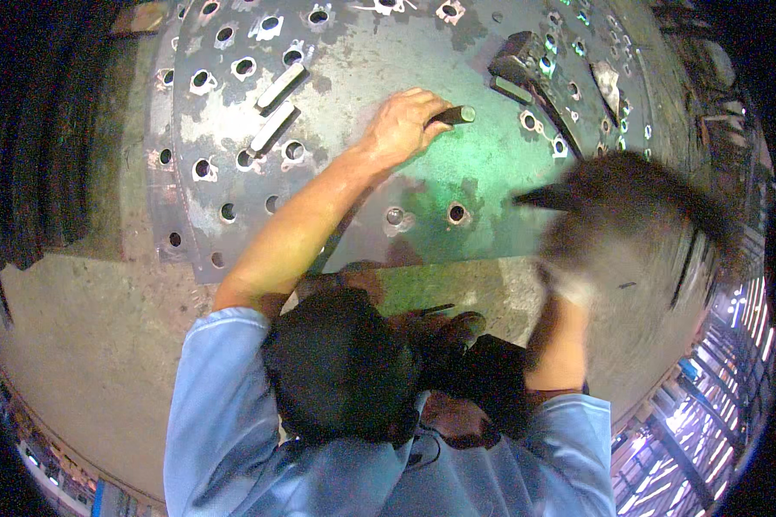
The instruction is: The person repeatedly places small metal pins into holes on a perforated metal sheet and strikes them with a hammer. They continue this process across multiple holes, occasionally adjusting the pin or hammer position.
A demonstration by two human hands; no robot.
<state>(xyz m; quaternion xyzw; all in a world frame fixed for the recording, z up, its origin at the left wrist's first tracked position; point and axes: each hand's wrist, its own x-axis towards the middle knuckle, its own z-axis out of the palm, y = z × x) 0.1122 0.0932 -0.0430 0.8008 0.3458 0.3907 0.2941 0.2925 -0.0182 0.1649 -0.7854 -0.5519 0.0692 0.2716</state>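
My left hand (405,129) is closed around a short dark metal bar (462,115), whose pale end sticks out past the fingers. The hand rests on a large steel plate (353,73) with rows of round holes. At the right, my right hand (585,258) appears to wear a light glove and is smeared by motion. It grips a dark tool (638,185) with a pointed end toward the plate; blur hides its kind. Green light falls on the plate between the hands.
Two short metal bars (273,129) lie at the plate's left. Toward the far right are a dark block (517,57), a smaller bar (511,90) and a crumpled pale piece (608,86). Dark stacked material (39,155) stands left of the plate, beyond the concrete floor (103,327).
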